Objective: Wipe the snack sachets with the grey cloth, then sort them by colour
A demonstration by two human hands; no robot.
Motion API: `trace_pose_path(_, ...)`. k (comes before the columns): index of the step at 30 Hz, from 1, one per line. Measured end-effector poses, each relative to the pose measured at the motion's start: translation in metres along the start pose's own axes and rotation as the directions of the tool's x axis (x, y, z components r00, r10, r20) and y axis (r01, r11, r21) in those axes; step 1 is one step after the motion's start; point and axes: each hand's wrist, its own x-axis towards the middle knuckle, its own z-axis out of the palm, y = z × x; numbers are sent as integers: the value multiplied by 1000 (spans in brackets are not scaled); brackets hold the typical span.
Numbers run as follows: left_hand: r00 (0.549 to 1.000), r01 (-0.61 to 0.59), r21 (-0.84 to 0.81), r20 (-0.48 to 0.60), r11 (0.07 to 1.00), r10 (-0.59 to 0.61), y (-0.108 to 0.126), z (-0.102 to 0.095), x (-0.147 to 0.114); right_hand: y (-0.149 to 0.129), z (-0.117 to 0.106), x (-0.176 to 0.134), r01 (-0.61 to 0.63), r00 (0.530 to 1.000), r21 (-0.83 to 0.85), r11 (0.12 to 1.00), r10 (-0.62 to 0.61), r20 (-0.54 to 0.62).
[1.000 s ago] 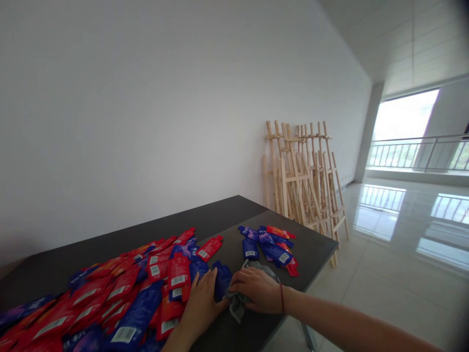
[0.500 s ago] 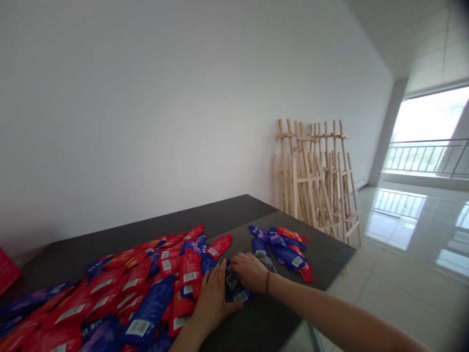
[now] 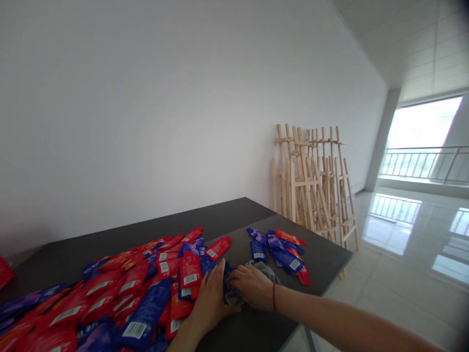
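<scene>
My right hand (image 3: 253,287) is closed on a crumpled grey cloth (image 3: 266,270), which spreads out around the fingers and the wrist. Under that cloth a blue pouch (image 3: 227,274) lies on the dark table, mostly covered, with only its upper part showing between my hands. My left hand (image 3: 211,299) rests beside the pouch, fingers stretched out along its left side and thumb pointing toward the cloth. Close to my left fingers, a red pouch (image 3: 190,271) lies at the border of a large pile of red and blue pouches (image 3: 137,276).
A smaller group of blue and red pouches (image 3: 287,256) lies at the right, near the edge of the dark table (image 3: 234,210). Wooden easels (image 3: 311,181) lean on the wall beyond it. At the far left is a red object (image 3: 5,274), partly cut off.
The cloth has moved down over the blue pouch and now covers its barcode end. My right hand has shifted slightly down and right, while the left stays beside the pouch.
</scene>
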Motion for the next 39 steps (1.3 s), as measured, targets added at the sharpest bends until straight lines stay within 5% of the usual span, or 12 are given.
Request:
trace_pose_path(5,999,38,-22,-15,999,-38,-1,5,0,10,8,46,-164,986,-114,980,164,-9)
trace_pose_path(10,998,34,-66,-60,997,-37,-1,6,0,8,8,57,-66,997,-176,982,70,17)
trace_pose_path(17,993,-41,-75,-114,996,32,-8,9,0,-15,6,12,182,983,-89,979,-181,24)
trace_pose_path(25,996,-28,-49,-86,998,23,-6,7,-1,6,-3,-36,165,986,53,985,-166,9)
trace_pose_path(35,997,16,-43,-73,999,-19,-5,8,-1,18,8,43,-112,994,-111,988,112,-7)
trace_pose_path(39,997,13,-40,-70,999,-15,-4,6,-2,15,9,39,-106,994,-87,991,105,-18)
